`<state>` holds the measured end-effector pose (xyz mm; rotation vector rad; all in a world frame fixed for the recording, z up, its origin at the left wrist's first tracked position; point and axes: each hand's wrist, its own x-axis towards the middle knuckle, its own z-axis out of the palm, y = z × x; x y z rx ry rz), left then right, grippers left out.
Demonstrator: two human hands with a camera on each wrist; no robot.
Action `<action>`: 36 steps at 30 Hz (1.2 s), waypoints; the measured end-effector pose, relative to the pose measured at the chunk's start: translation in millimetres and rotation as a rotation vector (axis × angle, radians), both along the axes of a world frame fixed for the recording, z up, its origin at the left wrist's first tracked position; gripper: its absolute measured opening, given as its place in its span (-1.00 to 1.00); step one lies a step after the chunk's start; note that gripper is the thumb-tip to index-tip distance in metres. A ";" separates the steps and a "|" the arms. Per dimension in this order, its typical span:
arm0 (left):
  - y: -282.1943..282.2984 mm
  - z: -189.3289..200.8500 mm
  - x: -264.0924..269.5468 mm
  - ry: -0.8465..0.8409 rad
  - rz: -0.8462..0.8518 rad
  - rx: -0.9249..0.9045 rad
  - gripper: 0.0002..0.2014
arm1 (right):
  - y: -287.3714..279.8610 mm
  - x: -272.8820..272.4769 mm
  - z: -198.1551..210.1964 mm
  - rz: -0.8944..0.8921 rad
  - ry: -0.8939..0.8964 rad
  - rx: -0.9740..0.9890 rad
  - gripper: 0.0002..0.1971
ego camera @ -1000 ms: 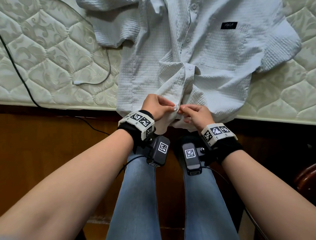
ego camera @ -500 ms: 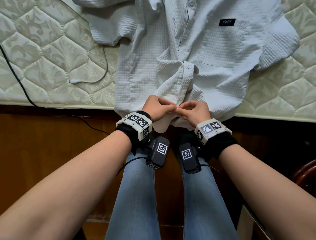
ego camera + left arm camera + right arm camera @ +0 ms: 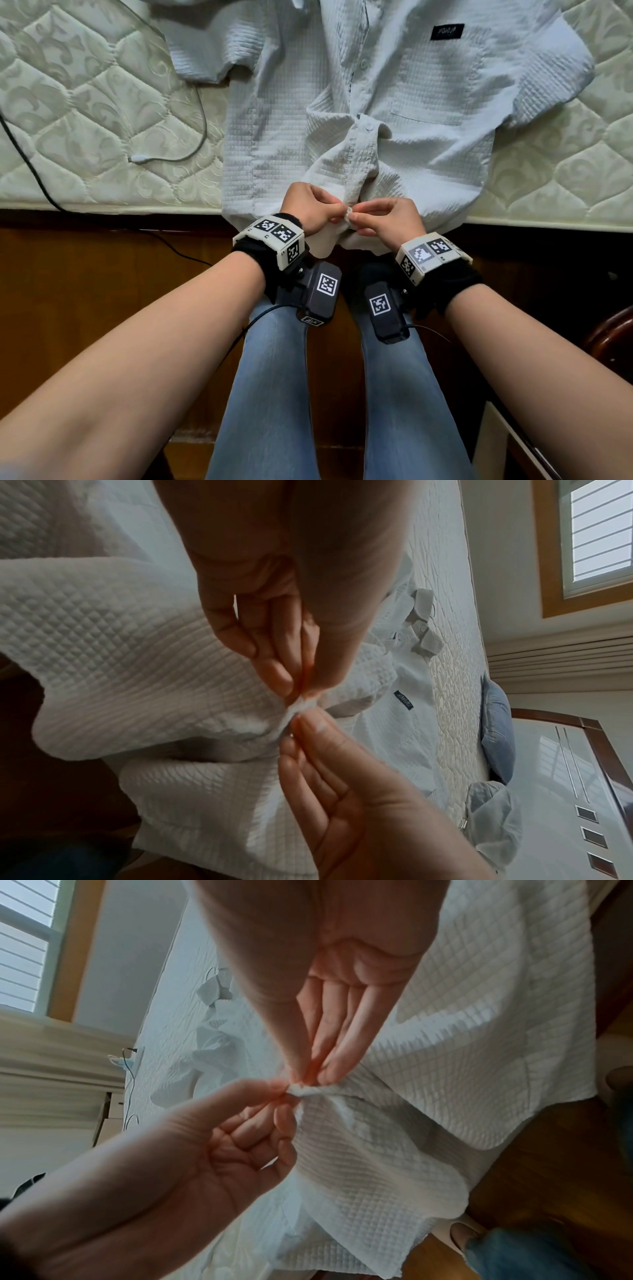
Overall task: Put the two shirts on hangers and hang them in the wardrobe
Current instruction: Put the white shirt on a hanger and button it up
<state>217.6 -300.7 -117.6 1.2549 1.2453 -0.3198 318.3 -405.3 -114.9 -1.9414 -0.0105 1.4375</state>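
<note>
Shirt (image 3: 376,113) lies face up on the bed mattress (image 3: 85,120), collar end away from the person, hem end toward them and hanging just over the mattress edge. Long axis runs straight away from the body, button placket roughly on the midline between the two arms.

Both hands meet at the lower placket near the hem. Left hand (image 3: 310,209) pinches one edge of the placket between thumb and fingertips; right hand (image 3: 387,219) pinches the facing edge. Fingertips of the two hands are almost touching, with a small bunch of fabric drawn up between them. Wrist views confirm it: both pinches are tight on cloth, other fingers loosely extended.

Key relation: the working point is the nearest part of the shirt, centred, equally close to both hands. Everything else of the shirt lies farther out along the same axis, so any further work up the placket means reaching forward, not sideways.

Judgement: a bottom button is being handled; whether fastening or undoing, cannot tell.

A white charging cable (image 3: 164,154) lies on the mattress left of the shirt, apart from it.
</note>
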 end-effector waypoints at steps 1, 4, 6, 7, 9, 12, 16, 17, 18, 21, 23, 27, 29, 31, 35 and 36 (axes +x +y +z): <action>-1.4 -0.6 -0.2 -0.007 0.003 0.000 -0.89 | -0.7 0.4 -0.8 -0.004 0.007 -0.005 -0.77; -4.1 -2.1 -0.9 -0.013 0.015 0.008 -0.85 | -1.1 1.1 -0.7 -0.018 0.005 -0.001 -0.79; -5.5 -2.9 -1.0 -0.017 0.034 0.009 -0.83 | -0.8 0.9 -0.1 0.003 -0.035 0.004 -0.87; -6.0 -3.6 -0.7 -0.022 0.041 0.011 -0.81 | -0.6 0.6 0.5 0.016 -0.062 0.011 -0.91; -7.3 -4.2 -0.7 -0.030 0.048 0.016 -0.80 | -1.4 -0.6 0.1 0.026 -0.102 0.029 -0.94; -8.6 -7.3 -2.9 -0.053 0.061 -0.010 -0.81 | -3.8 -2.2 -2.9 0.062 -0.128 0.049 -0.89; -8.7 -9.7 -7.2 -0.068 0.001 0.000 -0.78 | -5.4 -4.7 -6.1 0.242 -0.206 0.013 -0.90; -8.4 -9.2 -7.7 -0.074 -0.014 0.005 -0.77 | -5.1 -6.3 -6.1 0.242 -0.198 0.012 -0.90; -8.2 -8.6 -8.2 -0.080 -0.023 0.009 -0.77 | -5.1 -7.9 -6.1 0.234 -0.186 0.011 -0.90; -7.1 -7.9 -9.5 -0.097 -0.048 0.001 -0.76 | -5.0 -8.9 -6.2 0.256 -0.153 -0.001 -0.91; -7.3 -8.4 -10.7 -0.106 -0.079 -0.005 -0.76 | -4.9 -6.0 -6.3 0.277 -0.092 -0.018 -0.88; -4.9 -8.4 -13.4 -0.119 -0.081 -0.012 -0.77 | -4.0 -2.2 -6.8 0.267 -0.001 -0.024 -0.78; -2.8 -8.2 -12.8 -0.121 -0.065 -0.021 -0.78 | -3.7 -1.8 -7.8 0.237 0.039 -0.011 -0.77; -0.7 -7.3 -10.5 -0.120 -0.064 -0.028 -0.78 | -3.5 -1.1 -8.0 0.207 0.069 -0.006 -0.76; 2.1 -9.4 -2.4 -0.112 -0.083 -0.016 -0.77 | -3.9 4.7 -6.4 0.118 0.135 -0.005 -0.80; 2.9 -9.9 -0.5 -0.108 -0.085 -0.013 -0.76 | -3.9 5.7 -5.7 0.103 0.148 -0.002 -0.81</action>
